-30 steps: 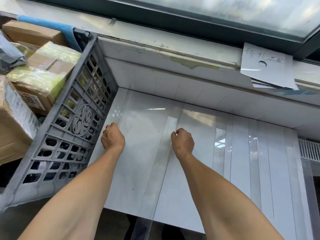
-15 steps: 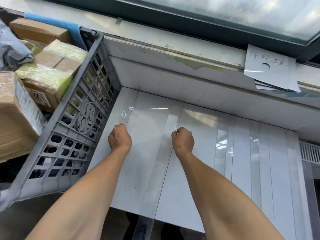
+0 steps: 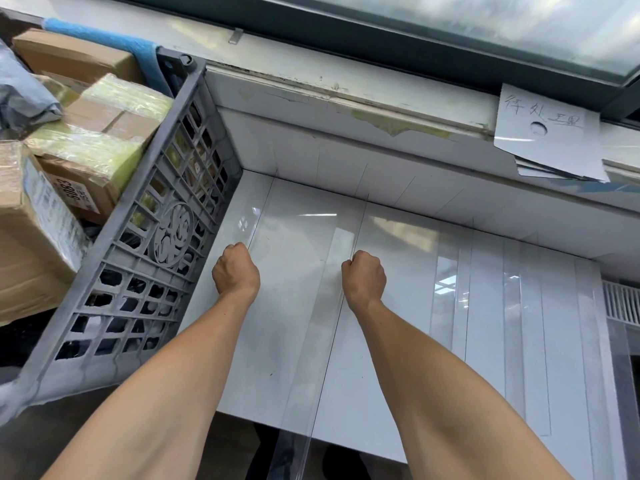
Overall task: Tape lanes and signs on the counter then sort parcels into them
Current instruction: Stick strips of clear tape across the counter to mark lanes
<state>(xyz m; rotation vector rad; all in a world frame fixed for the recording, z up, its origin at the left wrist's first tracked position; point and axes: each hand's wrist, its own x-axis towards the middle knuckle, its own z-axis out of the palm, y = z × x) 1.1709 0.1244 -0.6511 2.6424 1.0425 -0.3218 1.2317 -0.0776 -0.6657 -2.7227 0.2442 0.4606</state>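
Observation:
My left hand (image 3: 235, 271) is a closed fist resting on the white counter (image 3: 291, 323), just beside the grey crate (image 3: 138, 271). My right hand (image 3: 363, 278), also a fist, presses on a long strip of clear tape (image 3: 311, 375). This strip runs front to back and hangs over the counter's front edge. Further clear strips (image 3: 446, 306) (image 3: 512, 323) lie parallel to the right. The crate holds several cardboard parcels (image 3: 86, 150), some wrapped in yellowish tape. A handwritten white paper sign (image 3: 543, 129) rests on the window ledge at the upper right.
The crate stands tilted against the counter's left end. A tiled back wall and a window frame (image 3: 381, 57) close off the far side. A white vent grille (image 3: 623, 303) sits at the right edge. Below the front edge the floor is dark.
The view has shifted slightly. Both fists stay in nearly the same spots on the counter, the left one a touch further right.

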